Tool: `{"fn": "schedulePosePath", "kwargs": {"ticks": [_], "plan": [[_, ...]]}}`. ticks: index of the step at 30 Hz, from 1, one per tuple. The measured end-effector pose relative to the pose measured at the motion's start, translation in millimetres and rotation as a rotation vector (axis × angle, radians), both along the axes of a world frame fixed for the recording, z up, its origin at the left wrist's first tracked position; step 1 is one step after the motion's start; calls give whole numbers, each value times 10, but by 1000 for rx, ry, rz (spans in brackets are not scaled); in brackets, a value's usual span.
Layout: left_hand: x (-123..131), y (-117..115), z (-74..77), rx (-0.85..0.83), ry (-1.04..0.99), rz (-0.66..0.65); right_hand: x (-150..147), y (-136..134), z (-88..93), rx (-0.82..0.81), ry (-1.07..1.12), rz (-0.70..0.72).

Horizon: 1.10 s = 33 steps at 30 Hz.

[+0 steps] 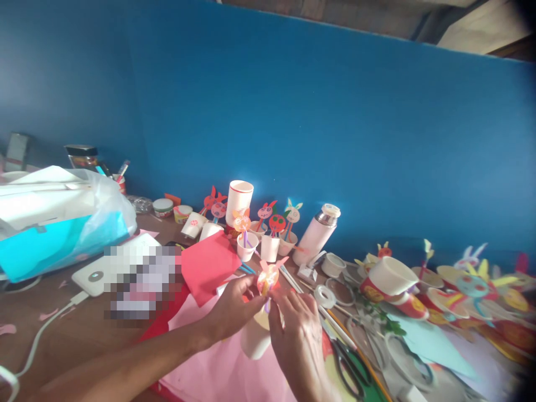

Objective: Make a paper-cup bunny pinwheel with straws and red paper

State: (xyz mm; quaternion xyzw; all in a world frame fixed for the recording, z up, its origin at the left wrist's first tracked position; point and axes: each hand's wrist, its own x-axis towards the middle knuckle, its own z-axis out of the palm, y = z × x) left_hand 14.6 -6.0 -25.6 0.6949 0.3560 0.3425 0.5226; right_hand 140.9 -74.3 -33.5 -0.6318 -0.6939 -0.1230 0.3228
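Observation:
An orange paper rabbit head [268, 274] with long ears stands on a purple and yellow stem above a white paper cup [254, 341]. From the left, my left hand [234, 304] is closed with thumb and fingers at the base of the rabbit. My right hand [296, 321] has its fingers bent around the same spot and covers the cup's right side. The exact grip on the stem is partly hidden by my fingers. Beneath the cup lies pink paper [218, 357], with red paper [209, 268] behind my left hand.
Finished-looking paper cups with rabbit heads [277, 223] line the wall. A white thermos [316, 237] leans in view behind several tools. Scissors [349, 363] and a tape roll [325, 296] lie at right, near stacked cups [391, 276]. A power bank [113, 265] and a bag [62, 223] are left.

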Motion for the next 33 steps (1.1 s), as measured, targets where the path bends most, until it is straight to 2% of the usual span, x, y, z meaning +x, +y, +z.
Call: {"fn": "schedulePosePath", "kwargs": {"ticks": [5, 10, 12, 15, 17, 21, 23, 27, 33], "plan": [[-11, 36, -80, -175, -175, -13, -46, -9, 23, 10, 51, 35], [-32, 67, -22, -357, -300, -84, 32, -20, 89, -49, 229, 118], [-39, 86, 1, -404, -351, -118, 117, 0, 115, -88, 406, 121], [-46, 95, 16, -467, -438, -156, 248, 68, 123, -169, 810, 62], [-49, 81, 21, -495, -480, -196, 286, 117, 114, -231, 1054, 71], [-52, 44, 34, -466, -479, -276, 208, 141, 123, -421, 1300, 302], [-51, 38, 29, -460, -468, -282, 148, 124, 142, -473, 1362, 369], [-48, 48, -15, -460, -454, -269, 115, 117, 145, -471, 1400, 371], [-62, 74, -34, -433, -403, -280, 191, 155, -14, -439, 1250, 312]]}}
